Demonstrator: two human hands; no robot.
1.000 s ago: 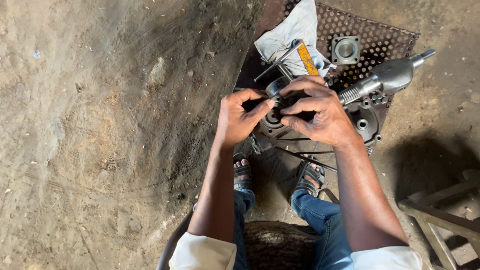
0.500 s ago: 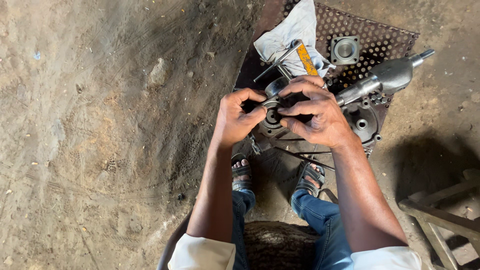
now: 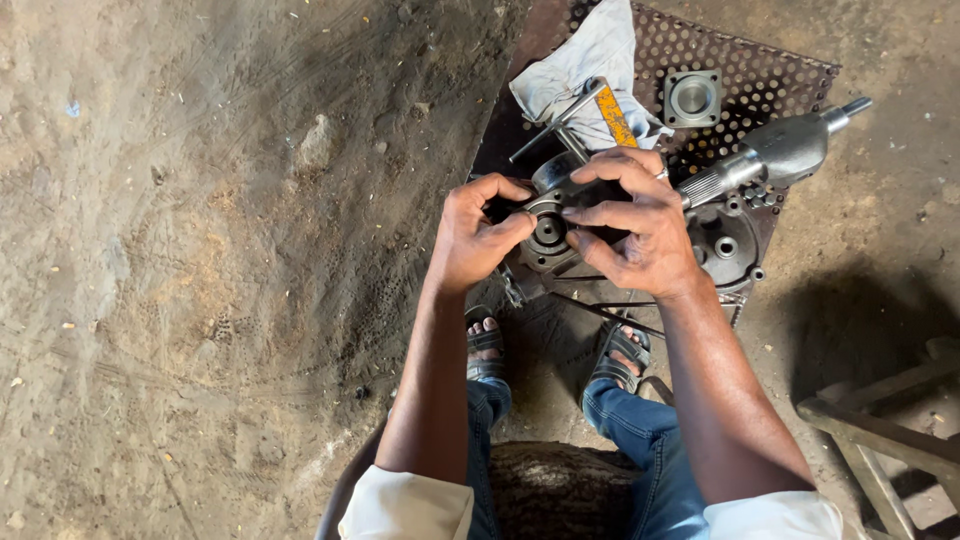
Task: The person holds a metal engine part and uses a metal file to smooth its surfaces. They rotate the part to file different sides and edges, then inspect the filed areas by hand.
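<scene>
Both hands grip a round dark metal housing (image 3: 548, 232) over the perforated plate's (image 3: 790, 70) near-left edge: left hand (image 3: 470, 240) pinches its rim, right hand (image 3: 640, 225) clamps across top; fitting step prob., needs steady alignment.

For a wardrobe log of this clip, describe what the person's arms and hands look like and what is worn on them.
Both forearms are bare. White sleeves are rolled up above the elbows: left sleeve, right sleeve. The left hand wears nothing visible. The right hand has a thin, silver-looking ring on one of its fingers. No gloves, no watch.
</scene>
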